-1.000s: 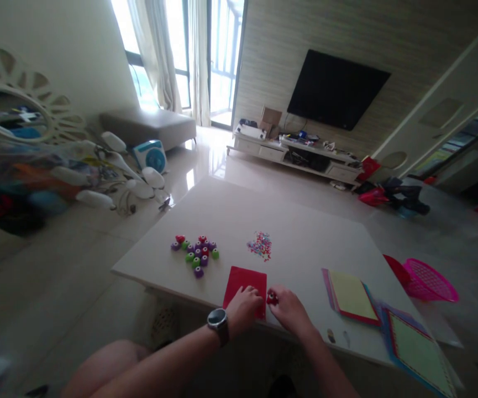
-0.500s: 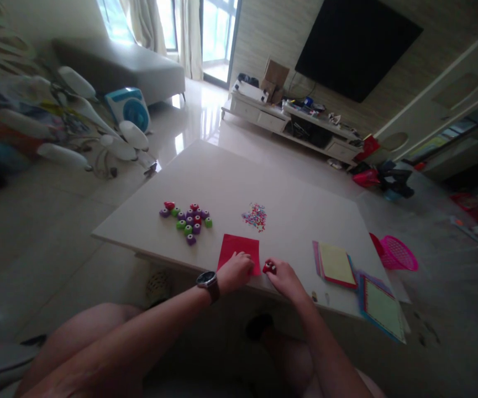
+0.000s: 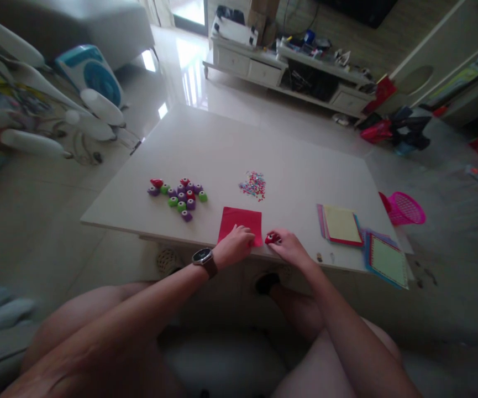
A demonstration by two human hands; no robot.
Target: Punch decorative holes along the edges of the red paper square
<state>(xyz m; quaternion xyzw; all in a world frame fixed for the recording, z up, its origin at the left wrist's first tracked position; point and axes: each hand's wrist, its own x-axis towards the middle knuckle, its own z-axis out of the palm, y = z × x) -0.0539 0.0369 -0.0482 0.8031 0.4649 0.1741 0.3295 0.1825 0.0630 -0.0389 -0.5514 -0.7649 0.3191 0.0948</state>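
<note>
A red sheet of paper lies near the front edge of the white table. My left hand, with a watch on the wrist, rests on the sheet's lower part, fingers apart. Just right of the sheet, my right hand has its fingers closed round a small red object with a white-ringed dark spot. Beyond the sheet is a scatter of tiny coloured pieces. To the left sits a cluster of purple, green and red pieces with similar spots.
Stacks of coloured paper and patterned sheets lie at the table's right. A pink basket is beyond the right edge. Two tiny items lie near the front edge. A white lamp stands to the left.
The view has tilted down, so the table appears higher in the picture. Both hands keep nearly the same places beside and on the red sheet.
</note>
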